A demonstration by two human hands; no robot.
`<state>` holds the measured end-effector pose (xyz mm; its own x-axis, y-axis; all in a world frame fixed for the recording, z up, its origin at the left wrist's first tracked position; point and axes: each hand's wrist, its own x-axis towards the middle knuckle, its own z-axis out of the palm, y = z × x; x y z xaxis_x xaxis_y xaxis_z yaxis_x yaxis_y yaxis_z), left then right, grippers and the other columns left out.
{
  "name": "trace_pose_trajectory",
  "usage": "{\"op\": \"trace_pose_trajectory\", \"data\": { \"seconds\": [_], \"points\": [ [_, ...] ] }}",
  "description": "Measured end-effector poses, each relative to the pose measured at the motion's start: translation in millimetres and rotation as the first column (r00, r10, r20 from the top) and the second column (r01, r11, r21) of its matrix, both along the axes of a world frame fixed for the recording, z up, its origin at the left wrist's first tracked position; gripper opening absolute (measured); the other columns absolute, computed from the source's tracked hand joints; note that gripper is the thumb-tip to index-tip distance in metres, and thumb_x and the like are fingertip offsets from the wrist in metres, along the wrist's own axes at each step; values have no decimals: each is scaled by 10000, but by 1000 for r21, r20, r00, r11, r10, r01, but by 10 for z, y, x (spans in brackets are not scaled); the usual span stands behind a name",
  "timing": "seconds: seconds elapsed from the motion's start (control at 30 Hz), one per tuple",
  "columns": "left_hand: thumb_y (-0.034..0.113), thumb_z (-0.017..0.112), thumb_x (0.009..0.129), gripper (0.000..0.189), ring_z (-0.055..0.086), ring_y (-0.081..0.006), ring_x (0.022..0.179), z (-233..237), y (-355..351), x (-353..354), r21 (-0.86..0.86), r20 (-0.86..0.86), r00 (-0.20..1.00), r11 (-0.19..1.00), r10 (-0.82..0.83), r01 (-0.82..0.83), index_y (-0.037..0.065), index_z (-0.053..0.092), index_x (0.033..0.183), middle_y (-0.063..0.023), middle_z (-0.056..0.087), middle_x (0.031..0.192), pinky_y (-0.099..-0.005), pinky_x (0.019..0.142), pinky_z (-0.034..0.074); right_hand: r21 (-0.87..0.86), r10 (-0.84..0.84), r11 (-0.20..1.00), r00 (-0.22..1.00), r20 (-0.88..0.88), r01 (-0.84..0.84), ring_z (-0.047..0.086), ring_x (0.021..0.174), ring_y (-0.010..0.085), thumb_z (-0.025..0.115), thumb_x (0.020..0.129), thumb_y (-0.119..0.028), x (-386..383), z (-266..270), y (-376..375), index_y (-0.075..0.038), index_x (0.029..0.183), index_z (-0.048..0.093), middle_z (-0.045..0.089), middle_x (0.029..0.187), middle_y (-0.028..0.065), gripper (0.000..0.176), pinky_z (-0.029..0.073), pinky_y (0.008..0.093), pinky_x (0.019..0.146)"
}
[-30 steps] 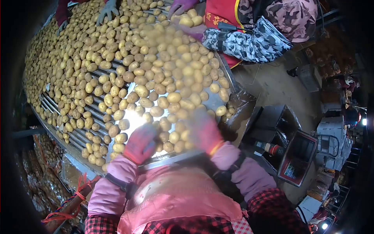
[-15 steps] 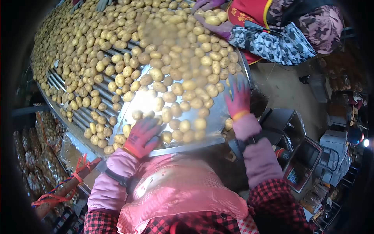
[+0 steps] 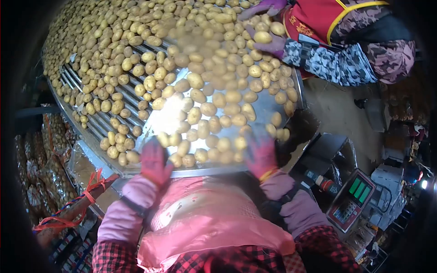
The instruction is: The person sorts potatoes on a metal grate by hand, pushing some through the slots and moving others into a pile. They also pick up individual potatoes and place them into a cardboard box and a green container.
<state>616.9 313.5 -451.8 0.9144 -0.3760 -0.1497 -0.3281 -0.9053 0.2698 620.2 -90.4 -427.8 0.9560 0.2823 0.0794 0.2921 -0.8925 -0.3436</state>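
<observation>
Potatoes (image 3: 208, 109) fill the metal counter (image 3: 205, 173), packed thick at the far side and thinning over the dark bars (image 3: 98, 123) and the shiny plate close to the person. Over on the left, clear bags (image 3: 57, 157) bulge with roundish things, too dim to name from here. To the right sits an open box (image 3: 328, 148), its inside mostly in shadow, near a device (image 3: 354, 199) with lit green windows.

Glare washes out part of the plate, a hazy patch smears the potatoes above it, and the far heap runs out of sight. The co-worker's hands (image 3: 270, 46), in purple gloves, are beside a few potatoes; the head is cut off.

The person's left hand (image 3: 154, 160) is open, gloved in pink, at the near edge beside the potatoes. The right hand (image 3: 261, 154) looks open too, next to the loose group; its fingertips blur, so I can't tell whether they touch any.
</observation>
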Motion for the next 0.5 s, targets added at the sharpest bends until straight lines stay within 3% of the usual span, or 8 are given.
{"op": "trace_pose_trajectory", "data": {
  "seconds": [0.03, 0.13, 0.17, 0.27, 0.33, 0.4, 0.43, 0.5],
  "points": [
    [401, 735, 802, 969, 336, -530, 1377, 57, -186, 107, 58, -30, 999, 998, 24, -22, -114, 287, 1489, -351, 339, 1491, -552, 1179, 254, 70, 118, 990, 993, 21, -119, 398, 1400, 407, 674, 854, -377, 88, 11, 200, -146, 1448, 527, 479, 1466, 205, 654, 307, 559, 1162],
    [372, 722, 840, 914, 391, -479, 1363, 278, -374, 450, -209, -293, 951, 977, -97, 36, -51, 291, 1526, -327, 356, 1499, -517, 1164, 314, 25, 249, 968, 965, -87, -248, 385, 1411, 411, 683, 844, -397, 326, -148, 440, -143, 1440, 531, 475, 1475, 194, 666, 298, 557, 1169],
    [324, 716, 858, 815, 415, -472, 1350, 289, -349, 573, -292, -173, 947, 933, -269, 212, 9, 361, 1520, -308, 380, 1505, -508, 1142, 350, 69, 211, 976, 973, -91, -206, 364, 1425, 425, 709, 818, -425, 354, -188, 323, -138, 1428, 538, 464, 1486, 195, 695, 284, 575, 1170],
    [275, 708, 859, 734, 422, -467, 1344, 476, -300, 1024, -315, 32, 966, 915, -255, 252, 45, 428, 1497, -281, 429, 1481, -520, 1124, 361, -229, -25, 973, 978, -208, -24, 340, 1440, 442, 733, 794, -437, 243, -50, -160, -133, 1431, 532, 451, 1494, 197, 733, 273, 595, 1165],
    [257, 701, 854, 695, 433, -461, 1336, 473, -260, 1365, -257, 342, 937, 951, -79, 174, 67, 467, 1480, -261, 468, 1459, -532, 1111, 365, -181, -132, 976, 990, -51, 120, 315, 1455, 441, 746, 792, -435, 322, -97, -440, -129, 1462, 506, 402, 1534, 216, 775, 251, 582, 1186],
    [296, 693, 865, 685, 422, -457, 1354, 315, -234, 1641, -27, 371, 923, 994, 106, -103, 97, 471, 1482, -255, 453, 1477, -536, 1119, 353, -205, -206, 956, 978, 40, 209, 318, 1450, 447, 751, 802, -420, 590, -55, -459, -135, 1483, 489, 378, 1555, 229, 784, 244, 580, 1193],
    [392, 685, 880, 706, 383, -491, 1381, 255, -272, 1750, -59, 185, 979, 995, 91, -82, 111, 462, 1489, -264, 415, 1510, -544, 1145, 325, -262, -226, 936, 972, 61, 234, 334, 1438, 453, 749, 812, -405, 925, 36, -369, -143, 1489, 485, 378, 1556, 231, 772, 247, 584, 1189],
    [489, 706, 839, 778, 309, -547, 1409, 125, -558, 1569, -11, 139, 990, 1000, 6, -4, 159, 457, 1498, -302, 338, 1541, -584, 1180, 254, -175, -160, 961, 945, 286, 215, 404, 1381, 453, 713, 834, -427, 1581, 61, -169, -188, 1498, 467, 441, 1489, 236, 747, 314, 582, 1139]
  ]
}}
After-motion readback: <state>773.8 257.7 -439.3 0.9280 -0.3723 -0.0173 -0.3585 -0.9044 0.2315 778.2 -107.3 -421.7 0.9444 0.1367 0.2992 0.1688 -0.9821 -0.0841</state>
